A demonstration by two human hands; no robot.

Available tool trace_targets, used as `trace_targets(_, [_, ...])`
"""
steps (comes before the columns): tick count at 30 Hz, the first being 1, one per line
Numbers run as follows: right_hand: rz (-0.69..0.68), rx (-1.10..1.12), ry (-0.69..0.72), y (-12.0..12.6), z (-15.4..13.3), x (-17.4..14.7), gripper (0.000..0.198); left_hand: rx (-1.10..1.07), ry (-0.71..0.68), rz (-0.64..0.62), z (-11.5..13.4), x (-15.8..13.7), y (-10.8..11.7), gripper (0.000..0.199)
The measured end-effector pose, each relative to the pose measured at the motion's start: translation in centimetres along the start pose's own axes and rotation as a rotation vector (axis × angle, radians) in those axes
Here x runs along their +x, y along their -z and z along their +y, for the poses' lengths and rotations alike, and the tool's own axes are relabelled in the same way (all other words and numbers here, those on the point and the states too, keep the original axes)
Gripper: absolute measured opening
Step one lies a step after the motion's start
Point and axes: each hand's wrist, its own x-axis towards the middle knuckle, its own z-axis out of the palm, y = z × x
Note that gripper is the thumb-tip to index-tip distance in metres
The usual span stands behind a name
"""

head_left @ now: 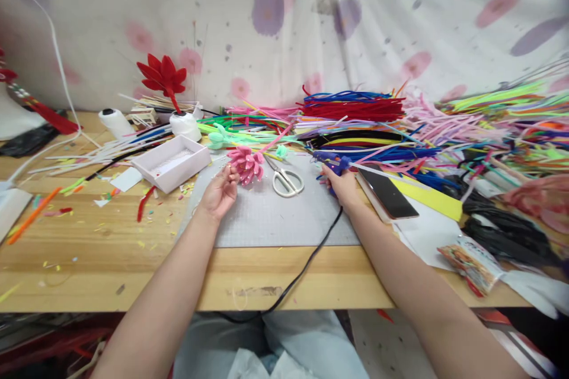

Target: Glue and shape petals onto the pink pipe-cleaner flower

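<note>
My right hand is wrapped round a blue glue gun, whose black cord runs down over the table's front edge. My left hand has its fingers closed in a pinch beside a pink pipe-cleaner flower; anything between the fingertips is too small to make out. The flower lies on the grey cutting mat, its pink stem pointing away to the upper right. Between my hands rest scissors with pale handles. Mint-green pipe-cleaner pieces lie behind the flower.
A white box stands left of the mat, before a red flower upright in a white spool. Pipe-cleaner bundles line the back. At right lie a phone, a yellow strip and a snack packet.
</note>
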Motion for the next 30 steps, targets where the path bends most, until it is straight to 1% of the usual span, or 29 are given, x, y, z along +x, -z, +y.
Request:
trace_targets(3, [-0.015,-0.06,-0.012,-0.4,0.1,0.0,0.043,0.046,-0.028,0.01,-0.2,0.3,0.3,0.006])
trace_targets(8, [-0.032,-0.357,-0.026,-0.4,-0.5,-0.2,0.046,0.124,-0.09,0.045,-0.4,0.6,0.4,0.005])
trace_targets(12, [-0.043,-0.527,0.015,-0.5,-1.0,-0.7,0.045,0.214,-0.162,0.105,-0.7,0.4,-0.1,0.006])
trace_targets(14, [-0.053,-0.565,0.064,-0.4,-1.3,-1.0,0.046,0.28,-0.237,0.165,-0.9,0.2,-0.3,0.009])
trace_targets(16, [-0.035,-0.632,0.153,0.1,-1.6,-1.5,0.05,0.355,-0.334,0.216,-1.1,0.1,-0.4,0.013])
trace_targets(19, [0.008,-0.859,0.329,1.7,-2.5,-2.9,0.053,0.477,-0.495,0.251,-1.6,0.3,-0.1,0.016])
trace_targets(20, [-0.018,-0.94,0.372,2.3,-3.0,-3.4,0.051,0.521,-0.553,0.262,-1.8,0.4,0.0,0.016])
trace_targets(22, [-0.152,-1.024,0.399,3.0,-4.0,-4.4,0.042,0.623,-0.681,0.307,-2.2,0.8,0.2,0.017])
trace_targets(24, [-0.341,-0.971,0.414,2.7,-5.0,-4.9,0.034,0.754,-0.834,0.371,-2.6,1.3,0.2,0.017])
trace_targets(26, [-0.467,-0.805,0.465,1.1,-5.6,-4.8,0.027,0.914,-0.981,0.409,-2.9,1.7,-0.1,0.016])
trace_targets(28, [-0.474,-0.593,0.548,-1.5,-5.9,-4.1,0.019,1.078,-1.101,0.412,-3.2,2.1,-0.6,0.014])
trace_targets(30, [-0.43,-0.384,0.569,-4.5,-6.1,-3.3,0.012,1.209,-1.186,0.401,-3.6,2.4,-1.0,0.014])
